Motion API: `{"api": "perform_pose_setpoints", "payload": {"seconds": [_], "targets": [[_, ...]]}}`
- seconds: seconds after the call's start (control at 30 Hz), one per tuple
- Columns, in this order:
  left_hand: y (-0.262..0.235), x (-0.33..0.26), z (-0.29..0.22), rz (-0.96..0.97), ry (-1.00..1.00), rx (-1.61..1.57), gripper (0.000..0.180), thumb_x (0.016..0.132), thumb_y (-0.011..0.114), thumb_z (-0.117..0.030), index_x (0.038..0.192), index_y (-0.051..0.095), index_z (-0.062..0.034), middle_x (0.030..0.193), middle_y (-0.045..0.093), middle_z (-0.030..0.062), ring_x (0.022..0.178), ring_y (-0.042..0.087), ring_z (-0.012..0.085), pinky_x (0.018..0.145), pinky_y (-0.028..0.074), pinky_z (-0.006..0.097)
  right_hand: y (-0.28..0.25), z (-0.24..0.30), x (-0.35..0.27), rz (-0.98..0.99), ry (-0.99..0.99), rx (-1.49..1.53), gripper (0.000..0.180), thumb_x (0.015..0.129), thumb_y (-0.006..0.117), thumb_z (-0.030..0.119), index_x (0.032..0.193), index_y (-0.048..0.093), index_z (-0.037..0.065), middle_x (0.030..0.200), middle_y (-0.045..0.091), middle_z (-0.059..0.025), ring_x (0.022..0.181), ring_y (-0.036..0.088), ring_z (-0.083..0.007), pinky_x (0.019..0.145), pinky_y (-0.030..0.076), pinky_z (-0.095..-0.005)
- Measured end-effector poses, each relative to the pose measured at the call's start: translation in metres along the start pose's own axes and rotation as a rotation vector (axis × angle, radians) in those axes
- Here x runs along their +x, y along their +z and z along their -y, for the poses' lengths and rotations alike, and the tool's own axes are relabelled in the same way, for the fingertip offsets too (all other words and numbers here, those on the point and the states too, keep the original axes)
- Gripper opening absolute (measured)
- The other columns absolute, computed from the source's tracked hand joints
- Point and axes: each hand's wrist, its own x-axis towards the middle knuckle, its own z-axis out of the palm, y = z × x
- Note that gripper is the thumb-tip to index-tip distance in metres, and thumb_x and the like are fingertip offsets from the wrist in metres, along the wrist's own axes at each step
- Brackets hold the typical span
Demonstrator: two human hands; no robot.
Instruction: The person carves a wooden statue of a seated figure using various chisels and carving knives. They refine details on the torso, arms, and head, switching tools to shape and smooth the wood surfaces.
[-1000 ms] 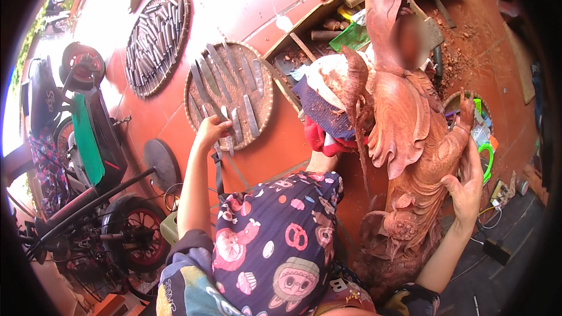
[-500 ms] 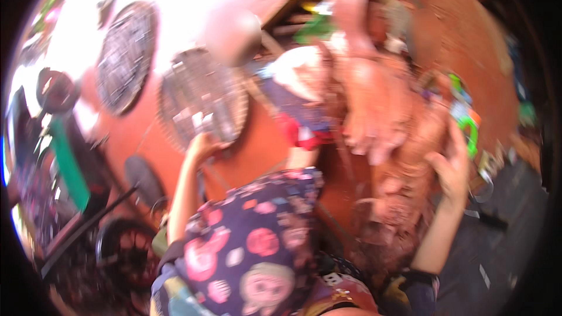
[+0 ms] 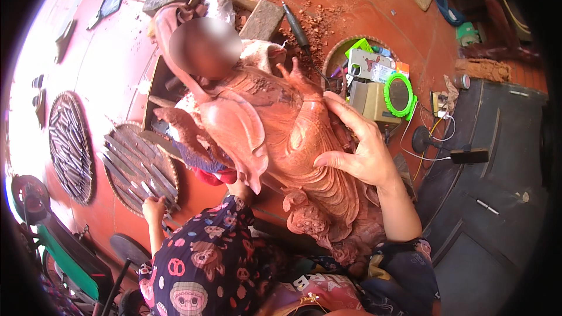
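Observation:
A carved reddish-brown wooden statue [image 3: 298, 140] with a raised hand and draped folds lies tilted in front of me. My right hand [image 3: 363, 149] rests against its side near the carved arm, thumb and fingers spread apart. At the left, my left hand [image 3: 154, 209] is at the near rim of a round woven tray [image 3: 175, 169], its fingers curled in among chisels [image 3: 126, 167]. What those fingers hold, if anything, is too small to make out. My knee in patterned dark cloth [image 3: 205, 257] is beside the left forearm.
Another round tray of chisels [image 3: 70, 146] lies farther left. A dark power carving tool [image 3: 296, 28] lies among wood chips beyond the statue. Right of it are a green ring [image 3: 400, 95], a phone [image 3: 372, 65] and a dark cabinet panel [image 3: 468, 228]. Stone blocks [image 3: 260, 21] stand at the back.
The view has shifted and sharpened from a blur. My left hand remains by the chisel tray, lower in view. My right hand now lies against the statue's side, higher along it.

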Motion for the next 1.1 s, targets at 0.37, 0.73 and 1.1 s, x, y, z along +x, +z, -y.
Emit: {"api": "perform_pose_setpoints", "payload": {"seconds": [0.37, 0.73, 1.1], "targets": [[-0.009, 0.006, -0.015, 0.045, -0.028, -0.017, 0.026, 0.079, 0.078, -0.021, 0.085, 0.072, 0.0029, 0.064, 0.070, 0.0120, 0.054, 0.070, 0.0208, 0.061, 0.057, 0.033, 0.007, -0.005, -0.005, -0.073, -0.048, 0.079, 0.087, 0.071, 0.086, 0.035, 0.141, 0.048, 0.000, 0.144, 0.048, -0.0175, 0.134, 0.047, -0.0320, 0.109, 0.039, -0.0409], [0.001, 0.011, 0.000, 0.055, -0.053, -0.056, 0.027, 0.080, 0.078, -0.023, 0.087, 0.072, 0.0017, 0.059, 0.068, 0.0105, 0.053, 0.070, 0.0193, 0.059, 0.056, 0.032, 0.007, -0.005, -0.002, -0.043, -0.059, 0.063, 0.087, 0.071, 0.086, 0.035, 0.140, 0.047, -0.002, 0.145, 0.048, -0.0170, 0.134, 0.047, -0.0320, 0.109, 0.039, -0.0409], [0.003, -0.007, -0.024, 0.014, -0.027, -0.138, 0.025, 0.081, 0.077, -0.020, 0.080, 0.071, 0.0037, 0.060, 0.068, 0.0127, 0.050, 0.068, 0.0183, 0.055, 0.055, 0.031, 0.004, -0.007, -0.004, -0.051, -0.006, 0.138, 0.088, 0.072, 0.086, 0.032, 0.142, 0.045, -0.002, 0.147, 0.046, -0.0163, 0.138, 0.043, -0.0296, 0.113, 0.033, -0.0397]]}}
